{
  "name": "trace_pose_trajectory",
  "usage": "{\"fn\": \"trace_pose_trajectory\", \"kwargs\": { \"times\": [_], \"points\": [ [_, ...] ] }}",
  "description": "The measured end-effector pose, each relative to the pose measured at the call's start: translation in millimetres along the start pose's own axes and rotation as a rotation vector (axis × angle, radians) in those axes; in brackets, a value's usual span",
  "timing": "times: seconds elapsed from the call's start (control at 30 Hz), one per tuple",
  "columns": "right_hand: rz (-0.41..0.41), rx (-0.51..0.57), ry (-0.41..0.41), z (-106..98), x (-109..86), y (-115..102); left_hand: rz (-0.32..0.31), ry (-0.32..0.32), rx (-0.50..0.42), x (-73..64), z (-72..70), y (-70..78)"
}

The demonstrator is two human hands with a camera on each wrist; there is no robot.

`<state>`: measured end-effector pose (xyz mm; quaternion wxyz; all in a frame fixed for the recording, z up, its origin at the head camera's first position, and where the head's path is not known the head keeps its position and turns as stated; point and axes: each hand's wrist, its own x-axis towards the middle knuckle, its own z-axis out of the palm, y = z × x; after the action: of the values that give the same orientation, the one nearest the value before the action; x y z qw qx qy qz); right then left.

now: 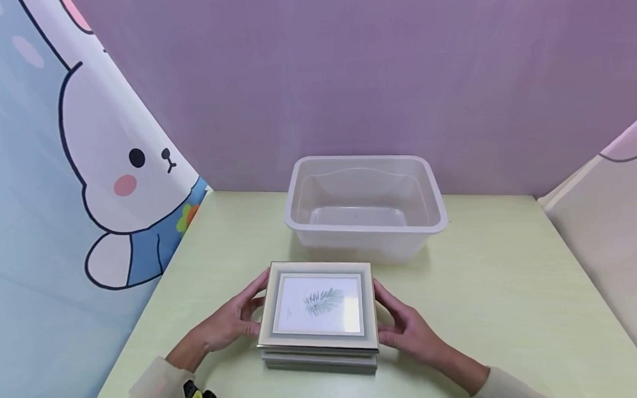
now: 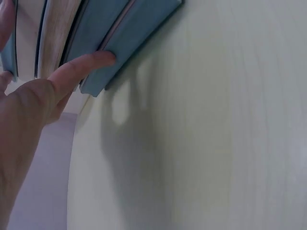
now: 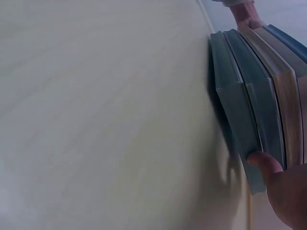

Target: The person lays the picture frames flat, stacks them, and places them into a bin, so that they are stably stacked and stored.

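A stack of picture frames is between my two hands at the near middle of the table. The top picture frame is cream and silver, with a green leaf print under shiny glass. My left hand grips the stack's left side, its thumb on the blue-grey edge of the lowest frame in the left wrist view. From the opposite side my right hand holds the stack, thumb against the lower frames. Several layered edges, blue-grey and wood-coloured, show in the wrist views. Whether the stack touches the table I cannot tell.
Just beyond the stack, a pale plastic bin with nothing in it stands on the light green table. A purple backdrop rises behind it. On the left hangs a blue cloth with a cartoon rabbit.
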<state>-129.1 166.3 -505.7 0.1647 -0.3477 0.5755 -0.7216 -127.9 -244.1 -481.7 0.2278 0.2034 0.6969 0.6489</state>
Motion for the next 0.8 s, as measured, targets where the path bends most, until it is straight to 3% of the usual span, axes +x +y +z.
{"fn": "trace_pose_trajectory", "kwargs": {
  "times": [0.17, 0.37, 0.8],
  "points": [
    [0.027, 0.003, -0.004, -2, 2.0, -8, -0.01, 0.005, -0.013, 0.1, 2.4, 5.7],
    [0.066, 0.013, -0.008, -4, 1.4, -5, -0.015, 0.001, -0.031, 0.5, 5.4, 2.2],
    [0.059, -0.013, -0.005, -7, -1.4, 3, -0.045, -0.022, 0.04, 3.5, 4.3, 5.3]
  ]
}}
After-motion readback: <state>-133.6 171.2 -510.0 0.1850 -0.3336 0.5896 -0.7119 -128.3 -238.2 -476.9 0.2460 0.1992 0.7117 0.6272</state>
